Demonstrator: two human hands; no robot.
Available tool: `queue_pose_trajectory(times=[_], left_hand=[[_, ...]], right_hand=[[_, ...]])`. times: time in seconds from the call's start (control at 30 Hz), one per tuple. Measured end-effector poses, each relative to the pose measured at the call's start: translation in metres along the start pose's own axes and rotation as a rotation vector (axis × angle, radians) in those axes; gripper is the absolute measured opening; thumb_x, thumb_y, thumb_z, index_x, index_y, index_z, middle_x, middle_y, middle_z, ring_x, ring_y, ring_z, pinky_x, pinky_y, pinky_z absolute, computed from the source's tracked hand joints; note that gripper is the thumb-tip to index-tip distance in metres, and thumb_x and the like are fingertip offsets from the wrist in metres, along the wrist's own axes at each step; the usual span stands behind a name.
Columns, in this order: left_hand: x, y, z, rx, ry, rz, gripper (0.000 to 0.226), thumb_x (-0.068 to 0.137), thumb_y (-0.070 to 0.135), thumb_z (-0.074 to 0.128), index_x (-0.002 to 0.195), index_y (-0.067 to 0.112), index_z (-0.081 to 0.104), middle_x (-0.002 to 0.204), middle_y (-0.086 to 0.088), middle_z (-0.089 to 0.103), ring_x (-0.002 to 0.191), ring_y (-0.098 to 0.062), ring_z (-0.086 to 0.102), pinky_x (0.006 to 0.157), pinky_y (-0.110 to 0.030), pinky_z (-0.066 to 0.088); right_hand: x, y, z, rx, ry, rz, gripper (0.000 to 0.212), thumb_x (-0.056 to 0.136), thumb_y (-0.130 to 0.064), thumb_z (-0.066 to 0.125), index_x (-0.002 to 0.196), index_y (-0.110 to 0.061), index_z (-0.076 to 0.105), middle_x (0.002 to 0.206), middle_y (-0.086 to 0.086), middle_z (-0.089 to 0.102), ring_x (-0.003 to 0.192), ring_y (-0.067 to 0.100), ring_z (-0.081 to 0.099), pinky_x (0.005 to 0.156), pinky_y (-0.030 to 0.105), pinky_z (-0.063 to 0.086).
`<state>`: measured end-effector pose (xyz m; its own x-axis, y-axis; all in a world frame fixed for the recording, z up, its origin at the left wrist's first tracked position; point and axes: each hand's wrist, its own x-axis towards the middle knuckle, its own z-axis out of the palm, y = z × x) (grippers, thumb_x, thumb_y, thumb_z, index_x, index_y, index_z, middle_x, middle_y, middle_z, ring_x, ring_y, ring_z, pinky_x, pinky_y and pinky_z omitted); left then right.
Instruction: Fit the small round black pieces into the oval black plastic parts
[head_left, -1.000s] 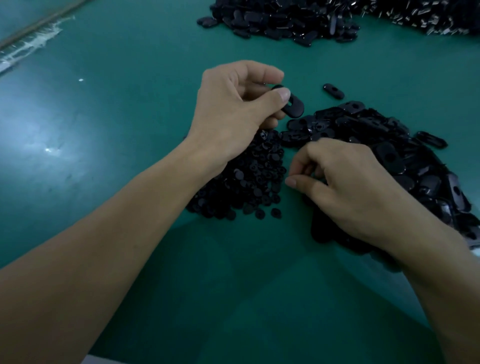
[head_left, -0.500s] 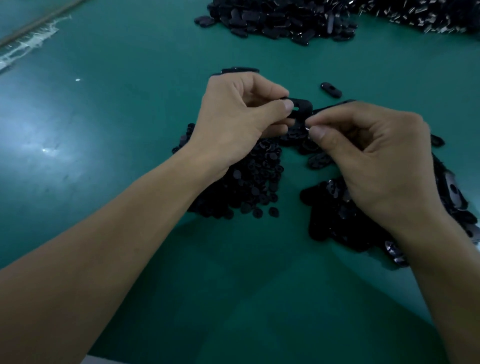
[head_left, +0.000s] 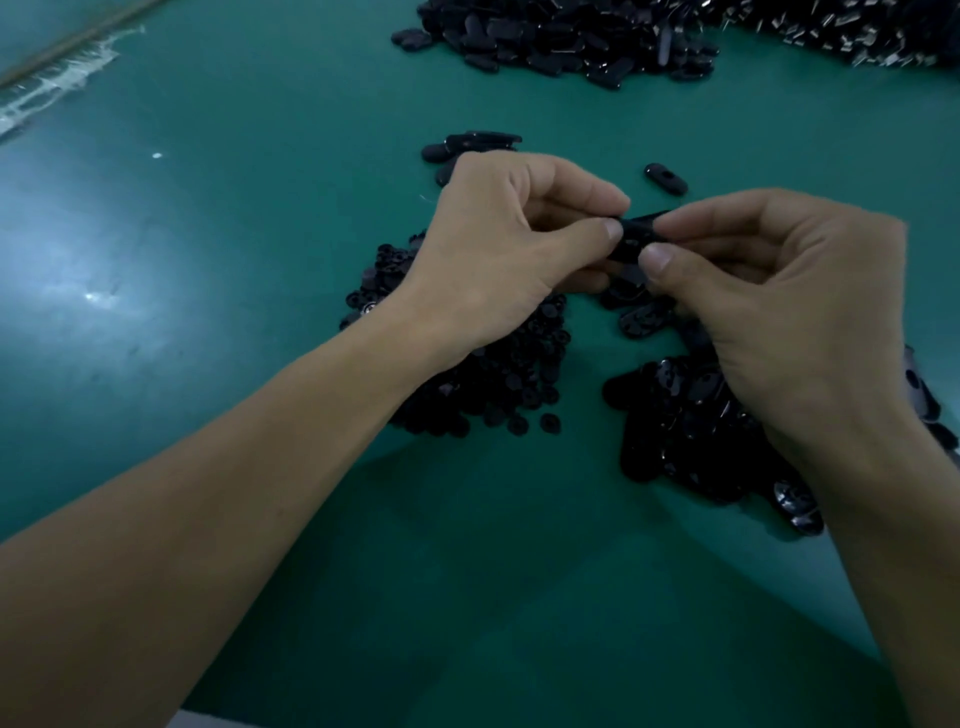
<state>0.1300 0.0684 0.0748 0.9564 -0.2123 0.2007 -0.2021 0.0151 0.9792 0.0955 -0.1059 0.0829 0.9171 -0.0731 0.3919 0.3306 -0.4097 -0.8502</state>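
Between my two hands, above the green table, is one oval black part (head_left: 635, 236). My left hand (head_left: 511, 249) pinches its left end with thumb and forefinger. My right hand (head_left: 784, 291) pinches the right end, thumb tip against its near edge. Whether a small round piece sits between my right fingers is hidden. A heap of small round black pieces (head_left: 498, 374) lies under my left wrist. A heap of oval black parts (head_left: 691, 415) lies under my right hand.
A single oval part (head_left: 665, 179) lies alone just beyond my hands, and a few more (head_left: 470, 145) lie behind my left hand. A large pile of oval parts (head_left: 561, 36) spreads along the far edge, with shiny metal bits (head_left: 841, 31) at far right. Green mat (head_left: 234, 208) to the left.
My right hand rose from the oval heap to meet my left hand, and both now pinch the oval part. My left hand dropped slightly with the part.
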Motion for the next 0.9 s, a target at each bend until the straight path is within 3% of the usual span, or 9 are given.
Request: queue_pose_trajectory(times=[0.23,0.47,0.73,0.9], left_hand=[[-0.0019,-0.0009,0.0047,0.013,-0.023,0.051,0.015,0.088,-0.003,0.075,0.087,0.012,0.075,0.081,-0.006,0.077,0.078,-0.022,0.077,0.069,-0.029,0.062],[-0.0014,-0.0014,0.0033,0.029,-0.004,0.067,0.013,0.088,-0.001,0.075,0.089,0.011,0.075,0.083,-0.008,0.077,0.080,-0.023,0.077,0.070,-0.030,0.063],[-0.0013,-0.0046,0.0055,0.180,-0.024,0.138,0.016,0.086,0.001,0.075,0.091,0.016,0.075,0.083,-0.003,0.077,0.079,-0.021,0.076,0.079,-0.041,0.064],[-0.0014,-0.0044,0.0051,0.264,-0.064,0.181,0.018,0.084,0.002,0.076,0.095,0.016,0.074,0.090,0.002,0.077,0.083,-0.011,0.075,0.082,-0.032,0.061]], right_hand=[[-0.0021,-0.0017,0.0022,-0.043,0.013,-0.040,0.016,0.085,-0.020,0.080,0.084,-0.035,0.074,0.081,-0.013,0.076,0.075,0.008,0.072,0.074,0.025,0.058],[-0.0027,-0.0031,0.0053,-0.120,-0.011,-0.043,0.023,0.090,-0.018,0.072,0.088,-0.040,0.068,0.083,-0.020,0.074,0.080,0.003,0.072,0.074,0.016,0.055],[-0.0032,-0.0034,0.0005,-0.162,-0.041,0.033,0.026,0.085,-0.027,0.071,0.095,-0.040,0.051,0.084,-0.007,0.070,0.080,0.011,0.070,0.075,0.038,0.059],[-0.0050,-0.0034,0.0014,-0.187,-0.007,0.032,0.030,0.084,-0.025,0.073,0.087,-0.039,0.046,0.085,-0.004,0.070,0.082,0.014,0.070,0.078,0.044,0.060]])
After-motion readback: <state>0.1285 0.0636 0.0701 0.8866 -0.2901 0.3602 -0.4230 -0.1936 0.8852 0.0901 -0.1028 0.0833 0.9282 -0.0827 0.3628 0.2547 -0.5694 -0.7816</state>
